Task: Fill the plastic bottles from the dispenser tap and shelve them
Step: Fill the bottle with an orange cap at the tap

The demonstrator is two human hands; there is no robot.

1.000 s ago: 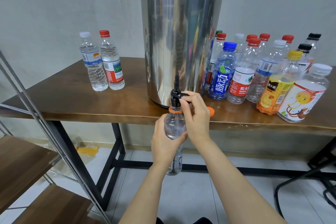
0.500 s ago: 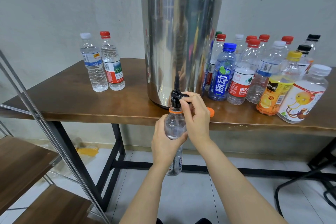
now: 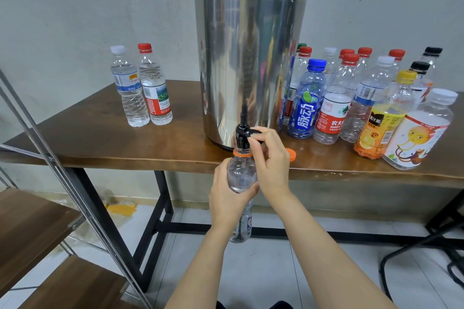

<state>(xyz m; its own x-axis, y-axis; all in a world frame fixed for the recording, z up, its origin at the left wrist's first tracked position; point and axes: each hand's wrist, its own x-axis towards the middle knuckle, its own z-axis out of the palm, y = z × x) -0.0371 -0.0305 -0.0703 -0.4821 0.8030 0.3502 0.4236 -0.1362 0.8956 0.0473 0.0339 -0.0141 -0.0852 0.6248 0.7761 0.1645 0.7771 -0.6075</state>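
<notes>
A tall steel dispenser (image 3: 251,63) with a black lid stands on the wooden table (image 3: 100,140). Its black tap (image 3: 242,134) juts over the table's front edge. My left hand (image 3: 229,202) grips a clear bottle (image 3: 241,170) with an orange neck ring, held upright with its mouth right under the tap. My right hand (image 3: 270,160) pinches the tap's lever. The bottle's orange cap (image 3: 291,154) lies on the table just right of my right hand.
Two capped water bottles (image 3: 140,88) stand left of the dispenser. Several mixed capped bottles (image 3: 351,98) crowd the table to its right. A metal-framed rack with wooden shelves (image 3: 37,228) rises at the lower left. Black chair legs (image 3: 426,246) sit at the lower right.
</notes>
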